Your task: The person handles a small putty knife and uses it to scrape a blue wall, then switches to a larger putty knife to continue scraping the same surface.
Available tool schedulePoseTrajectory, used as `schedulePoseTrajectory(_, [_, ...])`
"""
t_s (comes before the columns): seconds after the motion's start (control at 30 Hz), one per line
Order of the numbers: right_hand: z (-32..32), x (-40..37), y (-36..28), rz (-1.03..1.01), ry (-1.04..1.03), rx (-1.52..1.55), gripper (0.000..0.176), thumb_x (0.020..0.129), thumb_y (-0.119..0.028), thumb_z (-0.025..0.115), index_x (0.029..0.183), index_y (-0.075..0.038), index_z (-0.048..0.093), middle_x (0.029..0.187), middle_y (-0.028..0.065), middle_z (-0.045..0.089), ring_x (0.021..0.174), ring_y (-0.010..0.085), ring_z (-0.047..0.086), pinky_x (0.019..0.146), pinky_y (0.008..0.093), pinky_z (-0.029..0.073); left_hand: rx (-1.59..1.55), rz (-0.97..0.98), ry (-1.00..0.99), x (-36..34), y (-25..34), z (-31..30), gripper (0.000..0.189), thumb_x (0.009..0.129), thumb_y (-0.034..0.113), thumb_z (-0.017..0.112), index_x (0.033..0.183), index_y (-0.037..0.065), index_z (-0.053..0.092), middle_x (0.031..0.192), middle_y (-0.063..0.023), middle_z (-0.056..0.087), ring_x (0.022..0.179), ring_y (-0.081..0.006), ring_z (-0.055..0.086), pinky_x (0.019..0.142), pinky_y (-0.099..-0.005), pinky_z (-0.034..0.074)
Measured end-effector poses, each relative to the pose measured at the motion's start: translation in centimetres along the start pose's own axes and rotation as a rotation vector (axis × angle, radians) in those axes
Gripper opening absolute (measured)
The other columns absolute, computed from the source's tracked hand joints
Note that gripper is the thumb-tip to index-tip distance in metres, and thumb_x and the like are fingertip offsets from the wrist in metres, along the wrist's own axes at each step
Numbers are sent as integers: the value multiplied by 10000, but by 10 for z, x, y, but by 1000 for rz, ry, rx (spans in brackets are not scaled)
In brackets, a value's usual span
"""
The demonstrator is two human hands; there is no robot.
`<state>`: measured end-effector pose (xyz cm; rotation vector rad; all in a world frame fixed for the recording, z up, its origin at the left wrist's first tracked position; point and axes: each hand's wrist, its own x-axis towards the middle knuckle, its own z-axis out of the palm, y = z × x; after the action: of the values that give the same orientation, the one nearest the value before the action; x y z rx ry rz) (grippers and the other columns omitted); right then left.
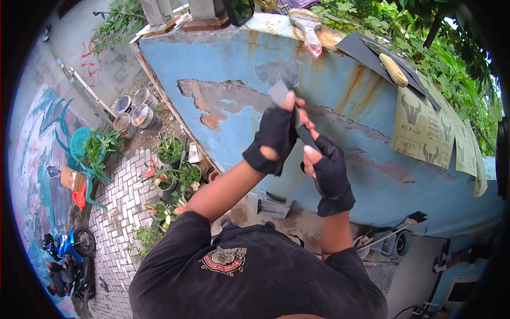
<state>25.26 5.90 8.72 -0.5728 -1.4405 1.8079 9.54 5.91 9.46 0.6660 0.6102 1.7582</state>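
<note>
A scraper [279,93] with a flat grey blade and dark handle slants up to the left in front of a blue wall [223,58] with peeling paint. My left hand [277,130], in a black fingerless glove, closes round the scraper just below the blade. Lower and to the right, my right hand [330,169], gloved the same way, grips the end of the handle. In this view the blade overlaps a bare grey patch [234,94] where paint has come off.
On the wall's top lie a paint brush [306,33], dark sheets [366,50], a wooden-handled tool [393,69] and sandpaper [425,127] hanging over the edge. Potted plants [169,151] and buckets [144,116] stand at left. A grey block [274,204] lies at the wall's foot.
</note>
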Motion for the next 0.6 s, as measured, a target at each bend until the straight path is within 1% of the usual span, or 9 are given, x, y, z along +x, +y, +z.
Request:
schedulePoseTrajectory(0.03, [-4,-6,-4,-10,-5,-2,462,903,-94,572,1354,-7,521,724,-44,509,604,30,412,551,204,348,64,-50,18,-13,0,-8,392,976,410,533,1092,35,524,792,-79,658,777,-195,662,747,-338,538])
schedulePoseTrajectory(0.1, [-6,-20,-14,-54,53,-229,468,894,-96,573,1350,-3,526,810,-21,578,644,31,435,587,193,369,172,-72,23,-29,-6,-38,359,976,375,540,1095,36,541,859,-99,680,809,-200,676,748,-332,540])
schedulePoseTrajectory(0.17, [-6,-28,-26,-115,116,-278,464,875,-72,579,1331,6,543,902,20,643,674,39,464,623,200,404,274,-104,33,-44,-14,-67,328,975,341,548,1098,37,559,927,-120,702,841,-204,690,749,-326,543])
schedulePoseTrajectory(0.23, [-2,-32,-41,-316,197,-737,465,862,-41,572,1325,1,550,976,53,675,701,46,485,649,223,434,377,-304,110,-55,-17,-89,251,977,274,543,1079,46,570,947,-116,704,790,-181,687,727,-308,540])
schedulePoseTrajectory(0.27, [1,-31,-40,-418,222,-760,465,847,-19,568,1312,-28,572,932,99,676,688,78,516,649,250,448,377,-333,129,-60,-19,-97,210,980,238,532,1053,47,577,954,-120,704,778,-170,687,718,-288,534])
schedulePoseTrajectory(0.3, [7,-29,-41,-416,227,-760,465,847,-19,568,1312,-28,572,932,99,676,688,78,516,649,250,448,378,-337,125,-66,-19,-102,210,980,238,532,1053,47,577,954,-120,704,778,-170,687,718,-288,534])
schedulePoseTrajectory(0.37, [20,-28,-43,-620,251,-973,461,841,-26,565,1301,-55,590,831,112,637,654,151,547,635,290,458,382,-358,79,-74,-16,-112,207,984,237,524,1057,49,571,956,-120,703,780,-173,687,714,-283,531])
schedulePoseTrajectory(0.47, [33,-26,-36,-620,281,-1136,456,834,-41,571,1289,-61,601,739,120,569,621,224,541,612,324,457,343,-341,69,-79,-5,-122,212,993,230,503,1072,43,561,961,-129,701,782,-178,684,720,-291,534])
schedulePoseTrajectory(0.6, [51,-22,-27,-676,392,-1207,453,835,-58,577,1287,-77,607,704,106,540,599,240,522,592,344,448,304,-308,1,-81,12,-140,233,1000,238,484,1083,33,556,960,-138,699,782,-183,681,733,-300,539])
